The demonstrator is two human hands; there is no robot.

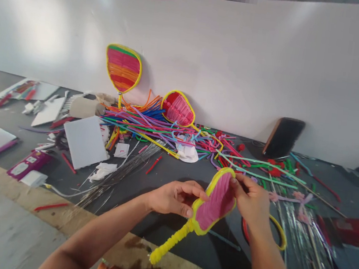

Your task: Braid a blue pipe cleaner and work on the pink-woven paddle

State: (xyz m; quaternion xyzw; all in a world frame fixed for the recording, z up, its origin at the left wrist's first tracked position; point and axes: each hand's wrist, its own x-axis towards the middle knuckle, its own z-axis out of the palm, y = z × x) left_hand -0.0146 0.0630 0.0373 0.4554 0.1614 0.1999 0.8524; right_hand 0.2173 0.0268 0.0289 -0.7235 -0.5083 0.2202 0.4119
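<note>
A small hand fan (217, 201) of pipe cleaners is held up over the table's front part. It has a pink middle, a yellow rim and a yellow wrapped handle (170, 245) that slants down to the left. My left hand (175, 197) grips its left edge near the neck, thumb and fingers bent onto the rim. With thumb and fingers pinched, my right hand (250, 201) has hold of the upper right rim. Behind stand two more fans with yellow rims: a striped fan (123, 69) upright at the partition and a pink-and-red fan (179, 109) leaning lower.
A heap of coloured pipe cleaners (154, 124) spreads across the middle. Bare wires (121, 171) lie left of my hands, silvery strips (306, 232) to the right. A phone (284, 138) leans on the white partition (243, 63). White card (85, 142) and a purple box (30, 164) are at left.
</note>
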